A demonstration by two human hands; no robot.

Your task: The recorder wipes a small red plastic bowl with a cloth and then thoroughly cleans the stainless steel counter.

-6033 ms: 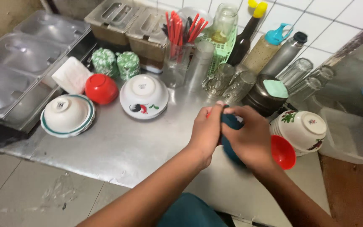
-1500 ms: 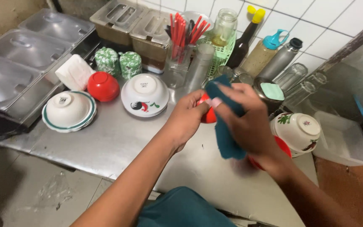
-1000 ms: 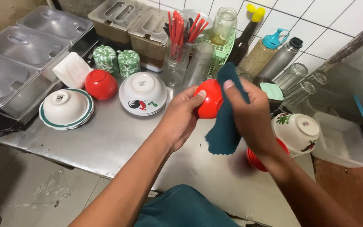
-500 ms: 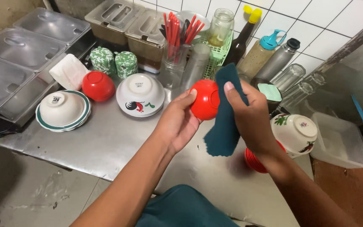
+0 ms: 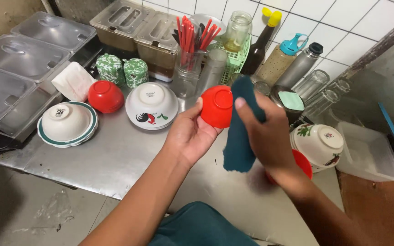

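A stainless steel counter (image 5: 115, 159) runs across the view, with lidded metal trays (image 5: 23, 59) at its left end and a tiled wall behind. On the counter lie overturned bowls: a white one with a green rim (image 5: 67, 123), a white one with a rooster print (image 5: 151, 105), a red one (image 5: 106, 96) between them, and at the right a white flowered bowl (image 5: 318, 145) stacked over a red bowl (image 5: 303, 163). Bottles, jars, glasses and a cup of red chopsticks (image 5: 196, 38) crowd the back.

Above the counter's middle, the left hand (image 5: 190, 134) holds a small red bowl (image 5: 216, 106) in the air, fingers curled around its lower edge and thumb on its upper rim. The bowl is smooth, glossy plastic, bright red, with its base ring turned towards the camera. The right hand (image 5: 270, 134) grips a dark teal cloth (image 5: 240, 132), which is pressed against the bowl's right side and hangs down below the fingers.
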